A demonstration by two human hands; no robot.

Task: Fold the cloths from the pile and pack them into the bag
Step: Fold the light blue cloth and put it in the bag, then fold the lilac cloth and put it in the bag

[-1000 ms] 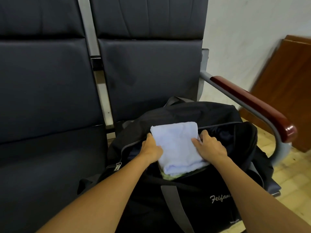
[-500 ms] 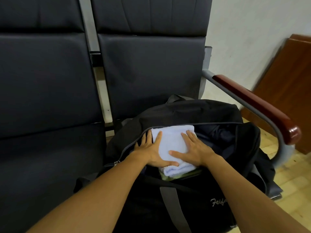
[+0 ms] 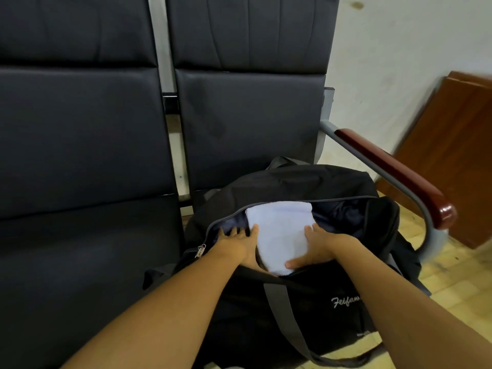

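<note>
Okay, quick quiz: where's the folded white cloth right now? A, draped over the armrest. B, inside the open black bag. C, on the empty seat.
B: the white cloth lies in the unzipped bag, with the left hand and right hand flat against it.

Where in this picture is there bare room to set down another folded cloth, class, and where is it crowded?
Free: the dark lining inside the bag, between the folded cloth and the bag's right end; also the empty seat left of the bag. Crowded: the bag's left half, where the left hand and right hand press flat on the cloth.
</note>
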